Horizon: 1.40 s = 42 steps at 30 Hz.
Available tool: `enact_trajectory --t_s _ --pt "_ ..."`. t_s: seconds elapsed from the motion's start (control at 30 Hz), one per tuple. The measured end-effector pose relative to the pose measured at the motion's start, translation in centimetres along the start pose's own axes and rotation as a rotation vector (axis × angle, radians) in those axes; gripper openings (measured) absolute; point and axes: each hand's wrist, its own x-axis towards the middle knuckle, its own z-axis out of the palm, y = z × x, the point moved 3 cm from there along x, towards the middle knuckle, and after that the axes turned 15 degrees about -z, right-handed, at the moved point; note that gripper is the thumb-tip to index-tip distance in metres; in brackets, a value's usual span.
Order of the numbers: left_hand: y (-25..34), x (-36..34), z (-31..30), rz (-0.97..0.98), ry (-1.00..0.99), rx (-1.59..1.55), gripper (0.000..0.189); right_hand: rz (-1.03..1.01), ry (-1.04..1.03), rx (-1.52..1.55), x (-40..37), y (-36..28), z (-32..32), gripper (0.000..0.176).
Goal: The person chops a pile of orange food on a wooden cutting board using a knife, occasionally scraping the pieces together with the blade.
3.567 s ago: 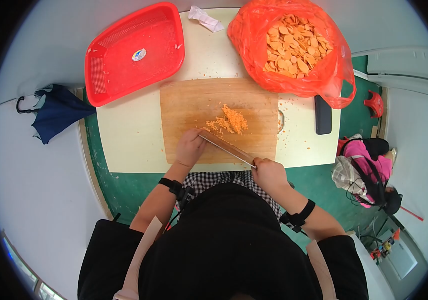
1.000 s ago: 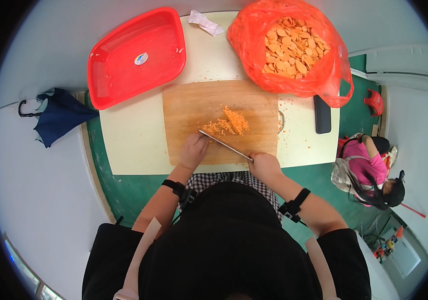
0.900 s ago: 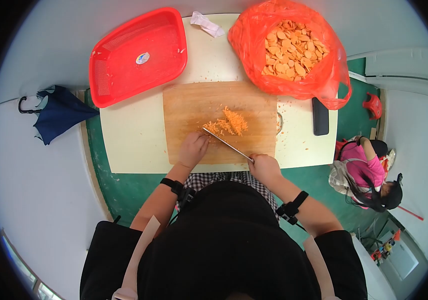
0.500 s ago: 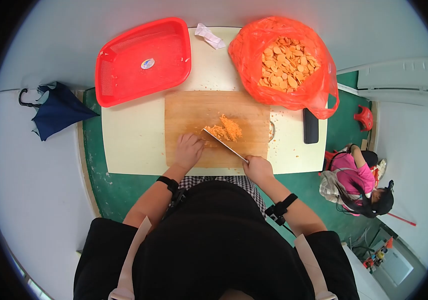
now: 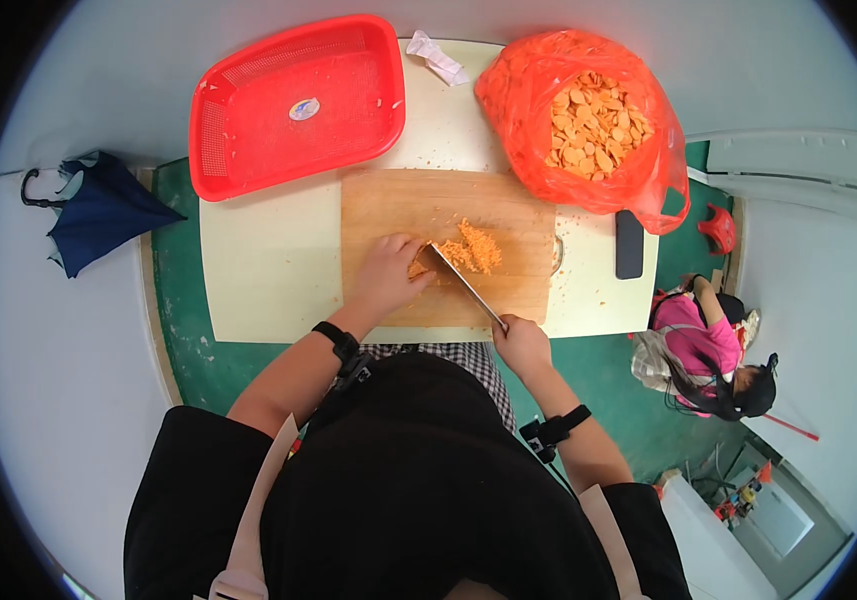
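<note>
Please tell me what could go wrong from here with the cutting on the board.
The left hand is right beside the far end of the knife, so a slip could nick its fingers. The finely cut orange bits lie loose near the blade, and some might scatter; a few crumbs are on the table beyond the board. The red bag stands open, so a bump might spill its orange slices.
</note>
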Motion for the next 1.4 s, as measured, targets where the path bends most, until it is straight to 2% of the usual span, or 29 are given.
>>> enact_trajectory --t_s 0.07,0.13,0.17,0.23,0.37,0.43,0.57,0.63,0.73,0.77,0.83,0.97,1.03,1.17,1.23,1.37,1.4 --pt "-0.3 0.1 0.4 0.011 -0.052 -0.001 0.027 0.024 0.006 0.020 -0.3 -0.4 0.4 0.027" --pt "-1.3 0.3 1.5 -0.079 -0.192 0.049 0.024 0.055 0.024 0.037 -0.5 -0.6 0.6 0.027" --pt "-1.4 0.3 1.4 -0.077 -0.195 0.048 0.024 0.059 0.026 0.037 -0.6 -0.8 0.7 0.027" --pt "-1.8 0.3 1.5 -0.026 -0.340 0.043 0.018 0.073 0.043 0.036 -0.7 -1.0 0.8 0.028" --pt "-2.1 -0.2 1.5 0.055 -0.342 0.002 0.015 0.106 0.036 0.074 -0.8 -0.9 0.9 0.028" --pt "-0.9 -0.3 -0.3 -0.022 -0.181 -0.023 0.023 0.080 0.032 0.045 -0.6 -0.8 0.6 0.027" --pt "-0.5 -0.1 -0.1 -0.087 -0.112 0.152 0.031 0.007 0.052 0.043 0.2 0.0 0.5 0.026" --pt "-1.7 -0.7 1.1 -0.103 -0.250 0.162 0.043 -0.044 0.079 0.016 0.3 0.2 0.4 0.026" --pt "-3.8 -0.6 2.4 -0.077 -0.345 0.061 0.050 -0.091 0.054 -0.011 0.9 0.4 -0.6 0.025" --pt "-3.3 -0.8 2.0 -0.081 -0.340 0.062 0.050 -0.118 0.042 -0.044 1.1 0.6 -0.8 0.025" --pt "-1.5 -1.1 -0.1 -0.098 -0.193 0.027 0.050 -0.148 0.039 -0.061 1.4 1.1 -1.1 0.025" --pt "-1.4 -2.5 -0.8 -0.140 -0.113 0.128 0.048 -0.192 0.002 -0.098 2.0 1.5 -1.7 0.024" --pt "-3.1 -3.3 0.4 -0.246 -0.148 0.063 0.049 -0.204 -0.013 -0.101 2.2 1.6 -1.9 0.024" --pt "-3.7 -4.1 1.3 -0.311 -0.183 0.015 0.051 -0.215 -0.051 -0.073 2.4 2.1 -1.9 0.025" --pt "-1.8 -4.1 0.4 -0.186 0.011 0.047 0.049 -0.224 -0.057 -0.087 2.6 2.2 -2.0 0.025" --pt "0.3 -3.7 0.7 -0.206 0.060 0.024 0.047 -0.233 -0.055 -0.097 2.6 2.2 -2.0 0.025" --pt "1.0 -3.4 0.7 -0.169 0.146 0.038 0.044 -0.232 -0.063 -0.097 2.6 2.2 -2.0 0.025"
